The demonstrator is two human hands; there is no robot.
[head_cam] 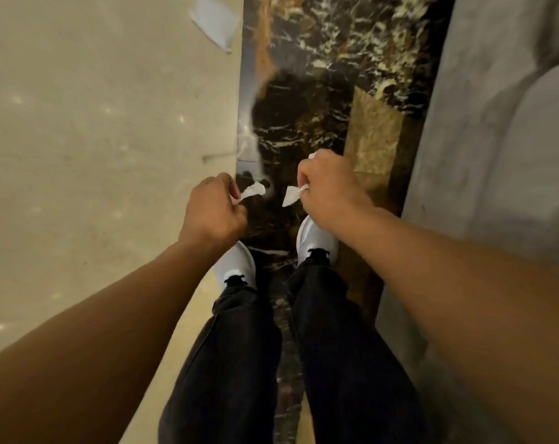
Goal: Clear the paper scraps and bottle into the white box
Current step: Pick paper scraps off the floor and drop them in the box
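My left hand (212, 208) pinches a small white paper scrap (254, 189) that sticks out to the right of its fingers. My right hand (328, 189) grips another white paper scrap (291, 195), which pokes out from the fist on its left and a little at its top. Both hands hang above my feet over the dark marble floor strip. A white sheet of paper (214, 20) lies on the beige floor at the far top left. No bottle and no white box are in view.
I stand on a dark veined marble strip (316, 75) between beige floor (95, 139) at left and a grey upholstered sofa edge (502, 123) at right. My white shoes (236, 264) and dark trousers fill the lower middle.
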